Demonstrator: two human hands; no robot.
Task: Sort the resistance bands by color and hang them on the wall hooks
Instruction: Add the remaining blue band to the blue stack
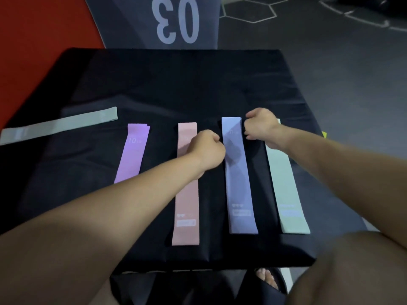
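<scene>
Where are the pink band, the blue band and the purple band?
pink band (186, 208), head view, lower half.
blue band (240, 186), head view, middle.
purple band (133, 153), head view, middle.

Bands: grey-green (59, 125), purple (133, 153), pink (186, 201), periwinkle blue (239, 179), mint (286, 190). Black mat (176, 84); red floor (39, 40) upper left.

black mat (154, 80), red floor (33, 51), "03" marking (176, 20)

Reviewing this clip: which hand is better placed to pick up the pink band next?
Probably the left hand. It sits directly over the pink band, while the right hand is across the blue band, near the mint band.
</scene>
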